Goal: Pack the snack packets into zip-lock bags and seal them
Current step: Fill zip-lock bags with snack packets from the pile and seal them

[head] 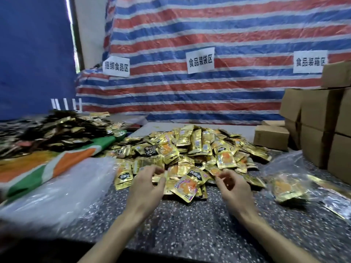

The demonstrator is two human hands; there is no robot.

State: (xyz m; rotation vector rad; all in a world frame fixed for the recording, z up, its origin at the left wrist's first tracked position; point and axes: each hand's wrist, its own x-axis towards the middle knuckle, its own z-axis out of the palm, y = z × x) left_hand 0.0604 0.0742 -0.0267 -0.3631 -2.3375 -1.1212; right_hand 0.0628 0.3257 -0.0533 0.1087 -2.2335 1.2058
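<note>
I see a speckled dark surface (190, 224) backed by a red-white-blue striped tarp (209, 35) with three paper signs. My left hand (146, 186) and right hand (233, 188) hover at the gold snack packets (190, 149), fingers curled apart, gripping nothing. Cardboard boxes (319, 120) stack right; a filled zip-lock bag (288, 185) lies nearby.

Bare speckled table (190, 224) is left free in front of the gold packet heap (190, 154). The left side is blocked by a stack of clear bags (62, 190), the right by a filled bag (290, 186) and cardboard boxes (322, 130).
</note>
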